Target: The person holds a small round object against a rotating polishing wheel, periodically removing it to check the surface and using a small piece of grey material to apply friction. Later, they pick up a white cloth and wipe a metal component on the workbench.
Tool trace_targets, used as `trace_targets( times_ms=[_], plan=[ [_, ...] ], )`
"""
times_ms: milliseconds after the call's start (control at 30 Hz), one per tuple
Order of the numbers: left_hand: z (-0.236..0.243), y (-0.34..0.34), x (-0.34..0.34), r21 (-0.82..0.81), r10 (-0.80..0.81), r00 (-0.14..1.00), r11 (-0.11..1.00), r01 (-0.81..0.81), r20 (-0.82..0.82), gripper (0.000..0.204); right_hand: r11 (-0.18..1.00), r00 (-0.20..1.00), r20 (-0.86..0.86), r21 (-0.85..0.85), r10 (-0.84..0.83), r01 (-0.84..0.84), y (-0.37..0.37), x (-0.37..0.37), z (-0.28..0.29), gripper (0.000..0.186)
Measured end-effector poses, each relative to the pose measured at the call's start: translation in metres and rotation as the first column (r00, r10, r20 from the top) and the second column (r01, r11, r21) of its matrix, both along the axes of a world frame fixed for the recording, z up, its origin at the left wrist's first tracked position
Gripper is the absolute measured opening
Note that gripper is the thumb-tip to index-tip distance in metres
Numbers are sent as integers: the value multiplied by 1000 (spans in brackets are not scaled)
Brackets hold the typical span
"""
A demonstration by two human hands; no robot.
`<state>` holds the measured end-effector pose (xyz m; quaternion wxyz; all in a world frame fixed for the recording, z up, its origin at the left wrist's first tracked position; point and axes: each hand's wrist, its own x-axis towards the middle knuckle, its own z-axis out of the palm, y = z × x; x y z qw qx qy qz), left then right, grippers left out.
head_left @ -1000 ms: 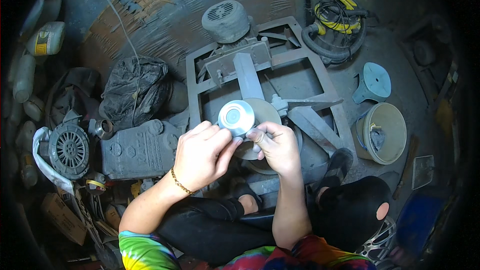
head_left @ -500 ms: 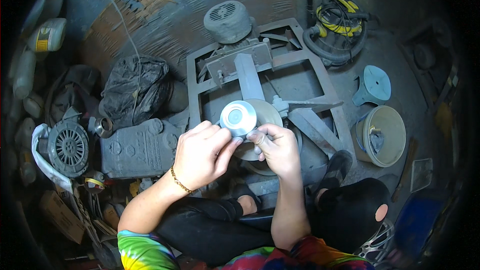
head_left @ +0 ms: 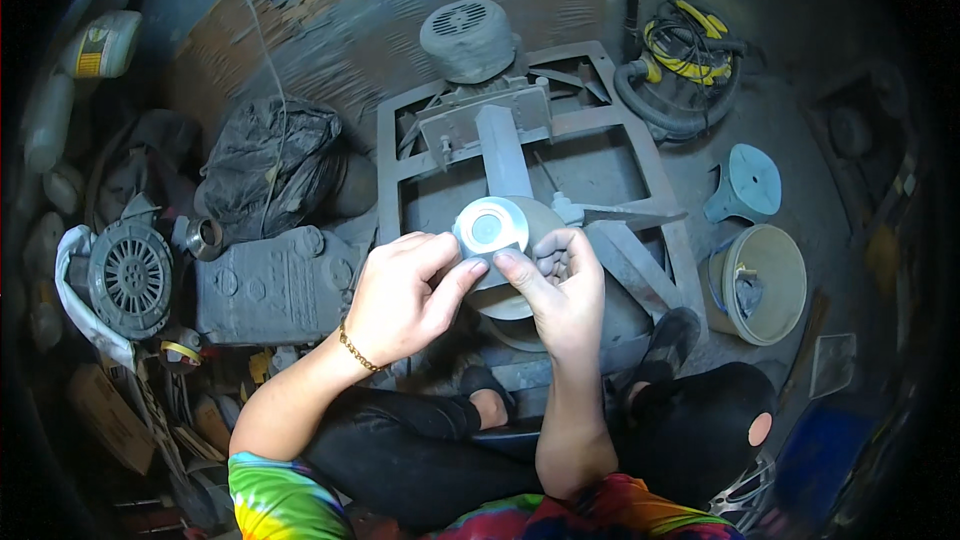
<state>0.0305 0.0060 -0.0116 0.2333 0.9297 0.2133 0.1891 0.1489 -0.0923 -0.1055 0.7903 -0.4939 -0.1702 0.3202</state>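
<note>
We pinch the silvery round part (head_left: 489,227) by its near rim, left hand (head_left: 408,290) | our right hand (head_left: 562,295) rests its thumb there; whether it pinches, we cannot tell | part: at our fingertips, before the grey disc (head_left: 541,217)

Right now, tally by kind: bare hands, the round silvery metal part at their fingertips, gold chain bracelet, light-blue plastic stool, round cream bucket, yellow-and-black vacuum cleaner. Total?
Bare hands: 2 (left hand, right hand)
Round silvery metal part: 1
Gold chain bracelet: 1
Light-blue plastic stool: 1
Round cream bucket: 1
Yellow-and-black vacuum cleaner: 1
Total: 7
</note>
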Motion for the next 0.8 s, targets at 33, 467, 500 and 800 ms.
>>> trace_targets(
  times_ms=[33,467,500,800],
  plan=[
    [0,0,-1,-11,0,1000,1000,0,10,28,1000,1000,2,-1,5,-5,0,0,0,37],
    [1,2,1,-53,37,999,998,-35,34,29,994,994,111,-102,-16,27,6,8,5,48],
    [2,2,3,-49,37,999,998,-35,40,29,995,997,82,-95,2,6,6,9,5,48],
    [-1,0,3,-10,17,999,1000,-16,51,29,998,995,-88,23,54,-52,5,7,4,41]
  ],
)
